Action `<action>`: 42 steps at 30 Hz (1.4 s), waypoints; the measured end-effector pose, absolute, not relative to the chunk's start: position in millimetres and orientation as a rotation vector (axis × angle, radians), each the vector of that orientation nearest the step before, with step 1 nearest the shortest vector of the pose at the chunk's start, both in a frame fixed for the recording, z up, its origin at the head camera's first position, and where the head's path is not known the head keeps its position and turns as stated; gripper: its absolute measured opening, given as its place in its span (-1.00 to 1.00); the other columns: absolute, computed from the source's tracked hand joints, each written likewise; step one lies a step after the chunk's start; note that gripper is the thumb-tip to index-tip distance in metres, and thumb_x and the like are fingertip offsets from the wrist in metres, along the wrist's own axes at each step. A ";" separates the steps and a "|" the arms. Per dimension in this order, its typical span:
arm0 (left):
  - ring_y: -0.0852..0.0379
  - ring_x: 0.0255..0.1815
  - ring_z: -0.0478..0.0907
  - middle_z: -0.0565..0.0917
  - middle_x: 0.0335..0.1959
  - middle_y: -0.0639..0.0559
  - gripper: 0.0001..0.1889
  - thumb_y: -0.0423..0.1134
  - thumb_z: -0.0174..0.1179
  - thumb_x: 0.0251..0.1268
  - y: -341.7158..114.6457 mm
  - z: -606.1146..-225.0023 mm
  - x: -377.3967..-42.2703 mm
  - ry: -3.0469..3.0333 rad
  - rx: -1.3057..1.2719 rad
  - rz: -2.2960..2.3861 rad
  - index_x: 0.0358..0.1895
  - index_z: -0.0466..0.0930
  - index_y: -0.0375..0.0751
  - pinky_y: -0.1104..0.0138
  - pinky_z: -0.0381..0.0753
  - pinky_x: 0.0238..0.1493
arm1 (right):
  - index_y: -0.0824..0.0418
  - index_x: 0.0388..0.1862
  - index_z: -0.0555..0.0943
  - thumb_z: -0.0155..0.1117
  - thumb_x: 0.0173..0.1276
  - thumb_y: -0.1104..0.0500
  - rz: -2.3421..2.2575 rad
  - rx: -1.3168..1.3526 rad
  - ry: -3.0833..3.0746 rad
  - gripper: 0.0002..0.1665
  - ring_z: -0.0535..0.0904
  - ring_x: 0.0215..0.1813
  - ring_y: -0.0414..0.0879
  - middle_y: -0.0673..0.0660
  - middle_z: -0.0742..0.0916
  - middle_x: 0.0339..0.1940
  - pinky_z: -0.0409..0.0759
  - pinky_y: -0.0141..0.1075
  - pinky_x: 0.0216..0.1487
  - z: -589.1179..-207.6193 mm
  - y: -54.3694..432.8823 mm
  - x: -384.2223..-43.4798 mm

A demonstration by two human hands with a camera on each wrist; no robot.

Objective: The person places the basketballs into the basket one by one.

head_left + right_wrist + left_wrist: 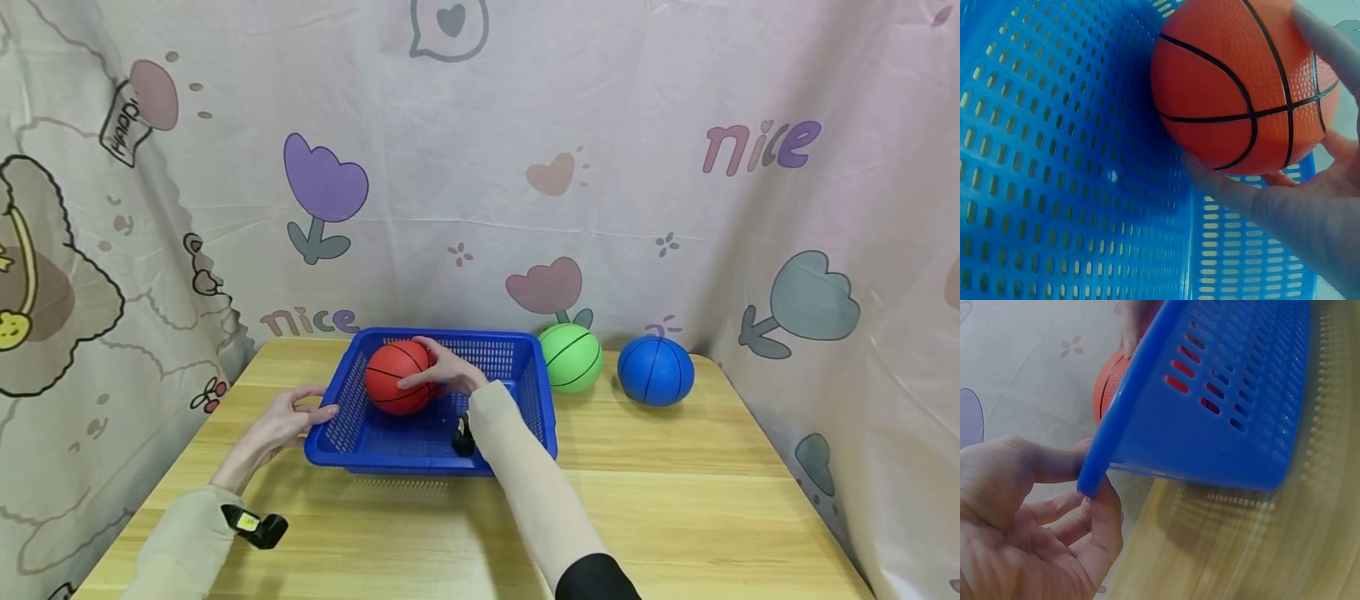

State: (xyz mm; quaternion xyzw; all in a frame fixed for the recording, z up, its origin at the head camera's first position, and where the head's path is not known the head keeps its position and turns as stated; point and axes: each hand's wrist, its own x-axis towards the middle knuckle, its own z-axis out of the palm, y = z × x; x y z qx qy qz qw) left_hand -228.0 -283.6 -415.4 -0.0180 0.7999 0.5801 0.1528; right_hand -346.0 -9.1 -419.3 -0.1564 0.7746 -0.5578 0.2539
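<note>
A blue plastic basket with slotted walls stands on the table, its left rim pinched between the thumb and fingers of my left hand. In the left wrist view that hand grips the rim at a corner. My right hand reaches into the basket and holds a red toy basketball with black lines. Seen from the right wrist, thumb and fingers spread around the ball, which is close to the basket's slotted wall.
A green ball sits right beside the basket's right side. Further right on the wooden table lies a blue ball. A printed curtain hangs behind the table and along its sides.
</note>
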 end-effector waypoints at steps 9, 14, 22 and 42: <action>0.14 -0.25 0.74 0.73 -0.23 0.01 -0.29 -0.19 0.18 0.48 -281.3 -412.5 -225.7 2.300 -0.068 1.666 0.50 0.06 -0.44 0.21 0.77 -0.22 | -0.07 0.59 0.22 0.51 0.23 0.11 -1.541 -0.446 2.150 0.00 0.38 0.45 0.17 0.20 0.40 0.51 0.52 0.14 0.36 -421.9 -11.5 -348.0; 0.14 -0.23 0.74 0.73 -0.19 -0.02 -0.27 -0.18 0.19 0.48 -282.1 -413.8 -226.1 2.300 -0.054 1.663 0.51 0.05 -0.44 0.19 0.77 -0.20 | -0.09 0.58 0.22 0.54 0.20 0.04 -1.557 -0.447 2.147 0.03 0.42 0.41 0.13 0.19 0.43 0.48 0.59 0.07 0.30 -420.5 -13.9 -344.8; 0.14 -0.22 0.73 0.72 -0.17 -0.03 -0.27 -0.15 0.19 0.48 -283.9 -415.1 -227.0 2.319 -0.046 1.650 0.51 0.06 -0.43 0.19 0.78 -0.21 | -0.05 0.59 0.22 0.51 0.23 0.07 -1.556 -0.451 2.170 0.00 0.39 0.44 0.17 0.21 0.42 0.50 0.57 0.12 0.32 -421.0 -18.1 -345.3; 0.13 -0.22 0.73 0.72 -0.18 -0.05 -0.28 -0.16 0.20 0.47 -284.1 -414.4 -225.8 2.333 -0.035 1.638 0.49 0.08 -0.44 0.19 0.78 -0.21 | -0.03 0.58 0.20 0.52 0.23 0.09 -1.505 -0.456 2.199 0.01 0.39 0.43 0.17 0.20 0.42 0.49 0.51 0.14 0.37 -422.8 -19.9 -345.6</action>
